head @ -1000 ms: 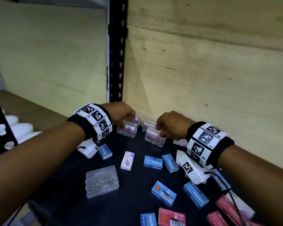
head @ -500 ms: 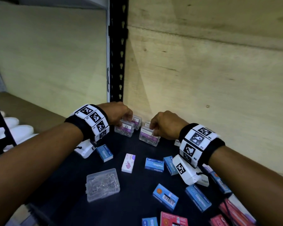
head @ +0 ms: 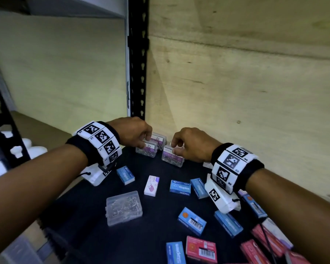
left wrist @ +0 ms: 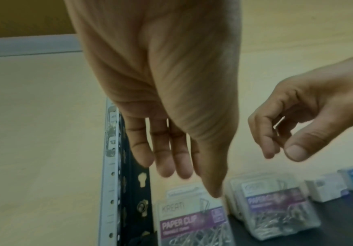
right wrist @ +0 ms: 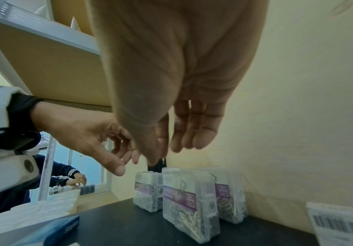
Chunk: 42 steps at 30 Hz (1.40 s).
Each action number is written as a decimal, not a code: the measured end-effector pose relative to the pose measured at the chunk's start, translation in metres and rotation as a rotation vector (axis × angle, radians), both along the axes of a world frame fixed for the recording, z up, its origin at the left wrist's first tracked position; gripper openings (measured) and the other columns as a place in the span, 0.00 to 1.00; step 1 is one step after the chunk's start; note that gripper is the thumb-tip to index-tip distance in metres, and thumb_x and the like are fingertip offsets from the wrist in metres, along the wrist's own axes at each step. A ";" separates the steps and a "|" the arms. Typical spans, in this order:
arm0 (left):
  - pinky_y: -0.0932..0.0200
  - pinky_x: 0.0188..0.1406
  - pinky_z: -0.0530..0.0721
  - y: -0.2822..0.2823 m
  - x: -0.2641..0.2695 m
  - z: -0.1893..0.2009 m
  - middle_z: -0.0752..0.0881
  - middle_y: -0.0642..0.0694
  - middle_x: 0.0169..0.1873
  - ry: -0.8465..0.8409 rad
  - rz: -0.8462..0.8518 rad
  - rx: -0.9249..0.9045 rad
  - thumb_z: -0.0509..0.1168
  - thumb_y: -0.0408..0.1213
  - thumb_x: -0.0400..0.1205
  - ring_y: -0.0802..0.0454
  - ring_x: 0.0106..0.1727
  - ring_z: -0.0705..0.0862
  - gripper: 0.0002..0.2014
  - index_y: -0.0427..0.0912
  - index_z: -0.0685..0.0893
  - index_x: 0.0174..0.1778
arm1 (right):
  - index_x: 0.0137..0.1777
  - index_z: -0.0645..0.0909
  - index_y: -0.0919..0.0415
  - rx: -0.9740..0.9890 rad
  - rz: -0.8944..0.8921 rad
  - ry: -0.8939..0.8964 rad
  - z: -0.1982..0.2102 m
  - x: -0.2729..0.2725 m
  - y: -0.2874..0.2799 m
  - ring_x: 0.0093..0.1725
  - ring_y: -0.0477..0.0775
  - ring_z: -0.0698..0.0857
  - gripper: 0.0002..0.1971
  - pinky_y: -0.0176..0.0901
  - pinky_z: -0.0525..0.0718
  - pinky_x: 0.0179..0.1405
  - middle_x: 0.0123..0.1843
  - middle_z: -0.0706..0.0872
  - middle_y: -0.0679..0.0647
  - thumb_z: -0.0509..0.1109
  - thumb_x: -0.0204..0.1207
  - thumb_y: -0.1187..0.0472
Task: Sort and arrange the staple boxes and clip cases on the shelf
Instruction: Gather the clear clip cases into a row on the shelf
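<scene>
Three clear paper clip cases with purple labels stand upright in the shelf's back left corner: one (head: 147, 150), one behind it (head: 159, 138) and one to the right (head: 171, 159). In the right wrist view they stand side by side (right wrist: 190, 204). My left hand (head: 141, 139) hovers over the left case (left wrist: 192, 221), fingers hanging straight, thumb tip just above its top. My right hand (head: 180, 147) hangs over the right case (left wrist: 276, 211) with relaxed fingers and holds nothing. Blue staple boxes (head: 180, 187) and red ones (head: 201, 249) lie scattered on the black shelf (head: 95, 235).
A flat clear case of pins (head: 123, 207) lies front left. A small white and purple box (head: 151, 185) lies mid-shelf. A black slotted upright (head: 137, 73) stands at the corner, against the plywood back wall (head: 236, 92). White items (head: 0, 164) fill the neighbouring shelf on the left.
Both hands shifted slightly left along the back with the clip cases. Their fingers have since come off the cases, which now stand on their own.
</scene>
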<state>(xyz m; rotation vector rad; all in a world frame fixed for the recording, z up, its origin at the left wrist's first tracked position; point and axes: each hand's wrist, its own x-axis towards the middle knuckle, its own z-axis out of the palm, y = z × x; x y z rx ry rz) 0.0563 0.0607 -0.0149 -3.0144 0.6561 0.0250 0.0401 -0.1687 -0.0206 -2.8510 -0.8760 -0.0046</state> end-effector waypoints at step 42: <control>0.62 0.45 0.79 -0.074 -0.084 0.020 0.83 0.54 0.47 0.140 -0.035 0.070 0.76 0.54 0.72 0.54 0.48 0.82 0.19 0.52 0.87 0.55 | 0.54 0.87 0.52 -0.226 -0.014 0.135 0.029 -0.076 -0.078 0.48 0.52 0.83 0.15 0.40 0.77 0.43 0.49 0.84 0.46 0.82 0.69 0.53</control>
